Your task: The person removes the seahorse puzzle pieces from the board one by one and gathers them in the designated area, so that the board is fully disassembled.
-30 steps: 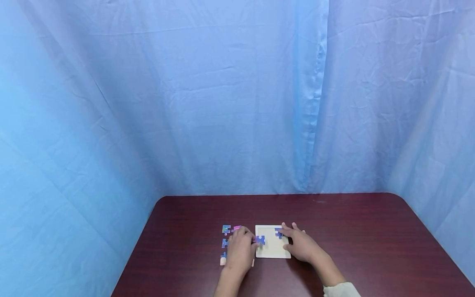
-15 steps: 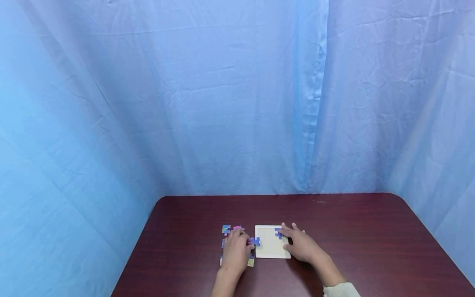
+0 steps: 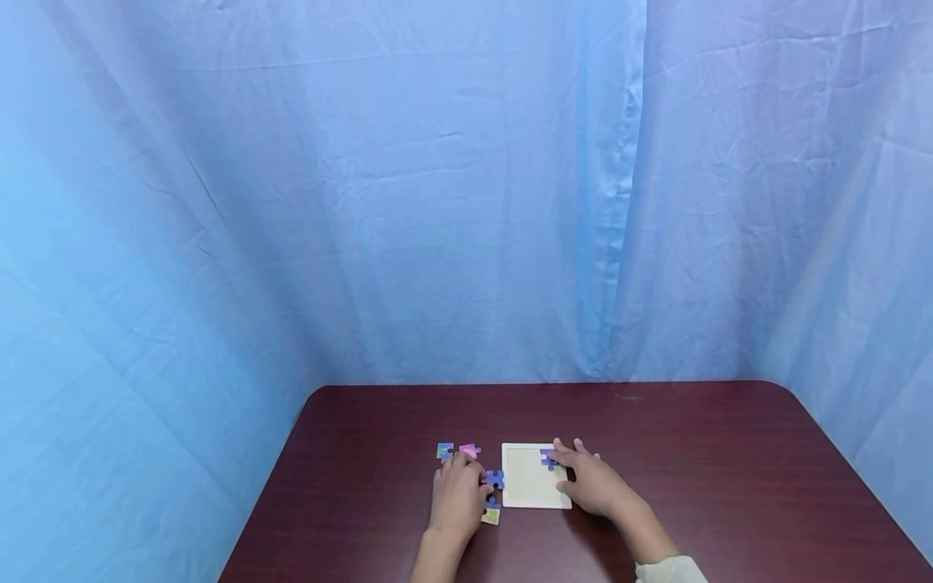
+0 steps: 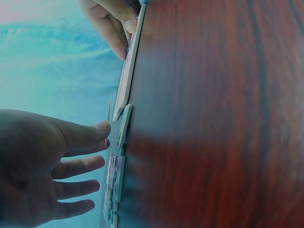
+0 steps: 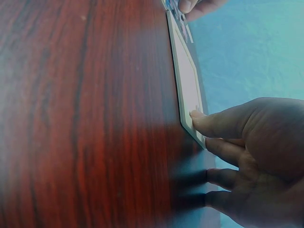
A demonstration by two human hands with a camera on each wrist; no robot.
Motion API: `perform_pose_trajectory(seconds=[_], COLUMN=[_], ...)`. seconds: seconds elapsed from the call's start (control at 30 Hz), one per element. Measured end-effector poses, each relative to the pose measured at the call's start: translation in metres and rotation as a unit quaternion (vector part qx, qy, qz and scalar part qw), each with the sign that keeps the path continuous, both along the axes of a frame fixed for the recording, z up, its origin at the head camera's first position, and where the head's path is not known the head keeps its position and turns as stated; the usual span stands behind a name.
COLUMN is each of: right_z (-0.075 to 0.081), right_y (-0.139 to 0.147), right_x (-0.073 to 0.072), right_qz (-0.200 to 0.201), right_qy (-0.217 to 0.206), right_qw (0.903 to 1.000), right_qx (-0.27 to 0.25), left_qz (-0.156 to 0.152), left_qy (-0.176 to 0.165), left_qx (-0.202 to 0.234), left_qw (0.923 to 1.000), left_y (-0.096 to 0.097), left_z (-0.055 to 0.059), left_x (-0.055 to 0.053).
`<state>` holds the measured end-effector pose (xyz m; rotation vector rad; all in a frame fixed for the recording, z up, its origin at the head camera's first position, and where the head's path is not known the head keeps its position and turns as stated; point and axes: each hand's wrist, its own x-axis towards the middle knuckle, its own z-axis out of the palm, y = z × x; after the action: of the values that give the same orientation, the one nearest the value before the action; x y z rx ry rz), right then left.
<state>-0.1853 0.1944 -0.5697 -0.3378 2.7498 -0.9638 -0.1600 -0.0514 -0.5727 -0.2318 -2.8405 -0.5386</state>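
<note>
My left hand [image 3: 457, 496] hovers over the loose puzzle pieces left of the tray. Its thumb and index finger pinch a purple jigsaw piece [image 3: 496, 479], seen edge-on in the left wrist view, while the other fingers stretch out. A pale square puzzle tray [image 3: 530, 486] with a raised rim lies flat to the right. In its far right corner sits another purple piece [image 3: 547, 460], touched by the index finger of my right hand [image 3: 599, 486]. The right thumb [image 5: 209, 124] rests on the tray's right side, and the remaining fingers extend beyond it.
Several loose pieces lie on the dark red-brown table [image 3: 678, 453], among them a blue one [image 3: 444, 450], a pink one [image 3: 469, 451] and a yellowish one [image 3: 492, 516]. My left hand covers others. Blue curtains [image 3: 452, 202] hang behind and along both sides.
My left hand has moved left with the purple piece, from over the tray to its left edge, uncovering the yellowish piece. The right hand has stayed in place.
</note>
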Motion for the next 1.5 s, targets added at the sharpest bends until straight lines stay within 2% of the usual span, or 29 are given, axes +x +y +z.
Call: perform_pose_trajectory(seconds=[0.27,0.6,1.17,1.4,1.5], right_z=[0.000,-0.001,-0.002,0.000,0.001], right_y=[0.001,0.002,0.002,0.001,0.001], right_x=[-0.001,-0.002,-0.001,0.000,0.000], right_qz=[0.003,0.004,0.002,0.000,-0.004], right_qy=[0.003,0.006,0.002,-0.005,-0.009], right_qw=[1.0000,1.0000,1.0000,1.0000,0.9999], right_qx=[-0.001,0.001,-0.002,-0.006,-0.005], left_qz=[0.005,0.007,0.008,-0.010,-0.020], left_qy=[-0.007,0.007,-0.021,0.012,0.015], left_qx=[0.005,-0.010,-0.004,0.012,0.017], left_qw=[1.0000,0.9999,0.9998,0.9998,0.9995], left_y=[-0.002,-0.003,0.001,0.007,0.012], left_z=[0.003,0.004,0.003,0.001,0.000], left_x=[0.002,0.001,0.000,0.004,0.006])
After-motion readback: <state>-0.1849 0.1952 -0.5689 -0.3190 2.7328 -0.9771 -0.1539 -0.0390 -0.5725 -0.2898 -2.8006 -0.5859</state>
